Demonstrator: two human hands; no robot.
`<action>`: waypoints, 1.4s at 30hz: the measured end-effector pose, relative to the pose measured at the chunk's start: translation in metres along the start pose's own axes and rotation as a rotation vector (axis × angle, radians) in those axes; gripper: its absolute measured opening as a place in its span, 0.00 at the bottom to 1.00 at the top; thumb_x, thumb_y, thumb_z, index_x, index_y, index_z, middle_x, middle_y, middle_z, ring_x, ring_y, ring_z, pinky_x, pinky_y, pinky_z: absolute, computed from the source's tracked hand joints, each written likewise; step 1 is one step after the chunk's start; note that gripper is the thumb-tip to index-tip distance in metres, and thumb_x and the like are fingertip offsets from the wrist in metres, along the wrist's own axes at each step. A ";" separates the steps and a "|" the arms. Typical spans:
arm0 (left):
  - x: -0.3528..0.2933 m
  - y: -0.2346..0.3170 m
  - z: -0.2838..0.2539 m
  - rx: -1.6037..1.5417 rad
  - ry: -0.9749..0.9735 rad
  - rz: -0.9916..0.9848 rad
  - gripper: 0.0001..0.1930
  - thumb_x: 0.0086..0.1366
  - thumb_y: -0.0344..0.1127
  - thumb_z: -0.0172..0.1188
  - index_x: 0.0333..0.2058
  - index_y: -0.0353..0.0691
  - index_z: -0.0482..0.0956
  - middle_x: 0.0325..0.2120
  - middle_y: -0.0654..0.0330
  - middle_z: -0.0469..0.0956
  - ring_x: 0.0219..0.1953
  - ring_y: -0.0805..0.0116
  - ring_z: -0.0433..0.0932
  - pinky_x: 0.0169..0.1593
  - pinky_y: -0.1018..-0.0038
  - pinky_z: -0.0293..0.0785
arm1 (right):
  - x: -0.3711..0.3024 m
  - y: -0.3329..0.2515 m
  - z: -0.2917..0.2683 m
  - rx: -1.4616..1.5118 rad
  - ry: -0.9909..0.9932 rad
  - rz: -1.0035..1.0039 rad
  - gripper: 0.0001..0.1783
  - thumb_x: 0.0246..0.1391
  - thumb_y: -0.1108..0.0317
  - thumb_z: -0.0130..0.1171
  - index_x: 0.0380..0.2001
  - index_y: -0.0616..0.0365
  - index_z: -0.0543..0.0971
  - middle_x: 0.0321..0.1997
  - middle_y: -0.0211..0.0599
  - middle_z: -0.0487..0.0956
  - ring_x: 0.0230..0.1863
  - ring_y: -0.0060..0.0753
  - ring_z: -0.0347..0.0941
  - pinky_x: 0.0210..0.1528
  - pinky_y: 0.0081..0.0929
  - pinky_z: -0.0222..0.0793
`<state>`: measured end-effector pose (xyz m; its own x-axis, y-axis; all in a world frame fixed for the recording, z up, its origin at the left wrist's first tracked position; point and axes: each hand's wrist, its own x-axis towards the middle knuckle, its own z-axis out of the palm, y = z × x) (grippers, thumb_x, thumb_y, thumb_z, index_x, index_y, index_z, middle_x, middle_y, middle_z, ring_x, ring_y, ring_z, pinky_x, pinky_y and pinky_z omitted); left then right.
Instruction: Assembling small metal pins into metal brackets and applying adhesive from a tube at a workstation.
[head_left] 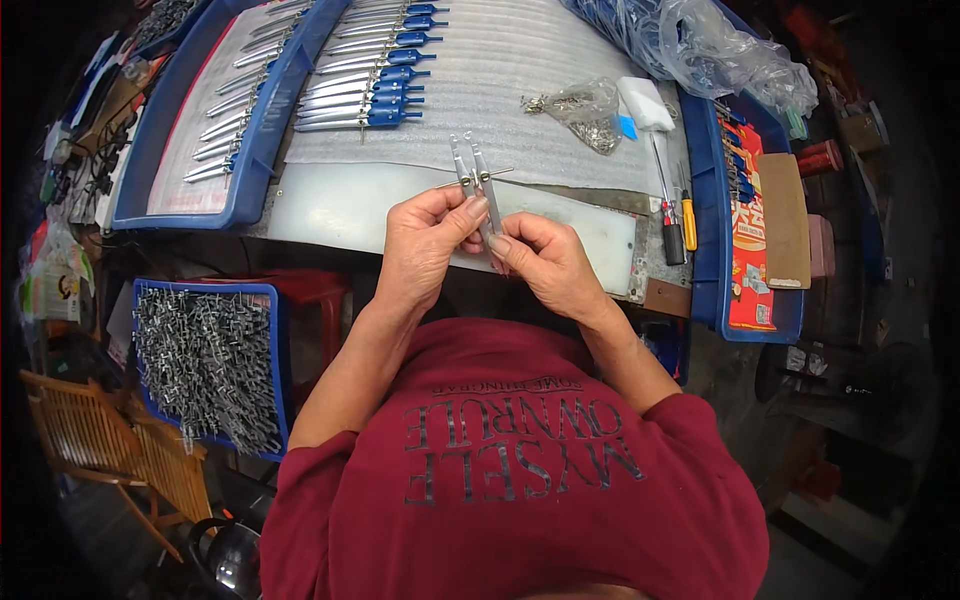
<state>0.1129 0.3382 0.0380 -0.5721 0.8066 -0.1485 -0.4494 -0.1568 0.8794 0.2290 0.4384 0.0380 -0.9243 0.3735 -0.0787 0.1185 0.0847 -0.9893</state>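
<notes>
Both left hand and right hand pinched shut on unfinished metal compass; finished blue-handled compasses racked, tray of metal legs remaining.

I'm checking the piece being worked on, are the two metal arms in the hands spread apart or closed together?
Closed together. The metal arms lie nearly parallel, side by side, with only a thin gap, pinched by the left hand and right hand.
</notes>
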 end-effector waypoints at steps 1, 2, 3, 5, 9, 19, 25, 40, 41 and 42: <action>0.000 0.000 0.000 0.010 -0.001 0.001 0.06 0.55 0.31 0.55 0.25 0.33 0.74 0.18 0.66 0.71 0.19 0.81 0.67 0.25 0.85 0.64 | 0.000 -0.001 0.000 0.001 -0.001 0.002 0.08 0.53 0.68 0.49 0.24 0.62 0.71 0.20 0.24 0.68 0.22 0.13 0.60 0.24 0.13 0.58; 0.000 -0.001 0.000 0.009 0.000 -0.001 0.06 0.55 0.31 0.55 0.25 0.33 0.74 0.18 0.66 0.71 0.19 0.81 0.67 0.25 0.85 0.64 | 0.000 -0.002 0.000 -0.013 0.000 0.004 0.08 0.53 0.69 0.49 0.24 0.62 0.71 0.20 0.24 0.68 0.22 0.13 0.60 0.24 0.13 0.58; 0.000 -0.001 0.000 0.001 0.002 -0.010 0.06 0.55 0.31 0.55 0.24 0.33 0.74 0.17 0.66 0.71 0.19 0.81 0.67 0.24 0.85 0.64 | 0.000 -0.002 0.000 -0.027 0.001 0.005 0.08 0.53 0.69 0.48 0.24 0.62 0.71 0.20 0.24 0.68 0.22 0.13 0.60 0.24 0.13 0.58; 0.000 -0.002 -0.001 -0.006 0.003 -0.021 0.06 0.55 0.31 0.55 0.24 0.34 0.74 0.17 0.66 0.70 0.19 0.81 0.66 0.24 0.84 0.64 | 0.001 -0.001 0.001 -0.010 0.001 -0.004 0.08 0.53 0.68 0.48 0.25 0.62 0.71 0.20 0.24 0.68 0.22 0.13 0.60 0.24 0.13 0.58; 0.000 -0.002 0.000 -0.018 -0.005 -0.014 0.06 0.55 0.31 0.55 0.24 0.34 0.74 0.17 0.66 0.70 0.19 0.81 0.66 0.24 0.85 0.64 | 0.000 -0.001 0.000 -0.003 -0.009 -0.008 0.09 0.53 0.68 0.49 0.26 0.63 0.72 0.20 0.24 0.68 0.22 0.13 0.61 0.24 0.13 0.58; -0.003 -0.007 -0.001 0.008 -0.013 0.016 0.08 0.57 0.32 0.53 0.22 0.35 0.73 0.17 0.67 0.69 0.20 0.82 0.65 0.25 0.84 0.62 | -0.001 0.002 -0.010 -0.049 -0.031 0.071 0.10 0.52 0.67 0.49 0.28 0.65 0.72 0.22 0.25 0.70 0.24 0.14 0.63 0.27 0.13 0.60; -0.005 -0.006 0.002 0.055 -0.055 0.035 0.07 0.58 0.33 0.52 0.25 0.35 0.73 0.19 0.67 0.70 0.20 0.82 0.66 0.25 0.85 0.63 | 0.006 -0.003 -0.016 0.099 0.148 -0.064 0.11 0.52 0.66 0.50 0.32 0.65 0.72 0.24 0.26 0.71 0.25 0.14 0.63 0.28 0.13 0.61; -0.010 -0.001 0.010 -0.090 -0.067 -0.100 0.14 0.60 0.34 0.49 0.41 0.32 0.71 0.24 0.63 0.73 0.25 0.81 0.69 0.28 0.86 0.66 | 0.015 -0.001 -0.010 0.198 0.261 -0.149 0.11 0.51 0.68 0.51 0.34 0.64 0.72 0.27 0.28 0.72 0.26 0.15 0.65 0.29 0.12 0.62; -0.010 -0.002 0.010 -0.090 -0.069 -0.099 0.14 0.60 0.34 0.49 0.41 0.32 0.71 0.24 0.63 0.73 0.25 0.81 0.69 0.28 0.86 0.66 | 0.015 0.000 -0.010 0.197 0.262 -0.151 0.11 0.51 0.68 0.51 0.34 0.64 0.72 0.27 0.28 0.72 0.26 0.15 0.65 0.29 0.12 0.62; -0.009 -0.005 0.009 0.029 -0.048 0.010 0.13 0.59 0.32 0.50 0.41 0.31 0.72 0.25 0.62 0.73 0.25 0.81 0.69 0.29 0.85 0.66 | 0.014 0.000 -0.010 0.243 0.308 -0.124 0.12 0.51 0.66 0.51 0.35 0.65 0.72 0.28 0.29 0.72 0.27 0.16 0.66 0.29 0.13 0.62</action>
<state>0.1265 0.3369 0.0392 -0.5425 0.8316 -0.1186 -0.4237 -0.1490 0.8935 0.2198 0.4527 0.0383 -0.7700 0.6363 0.0471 -0.1105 -0.0603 -0.9920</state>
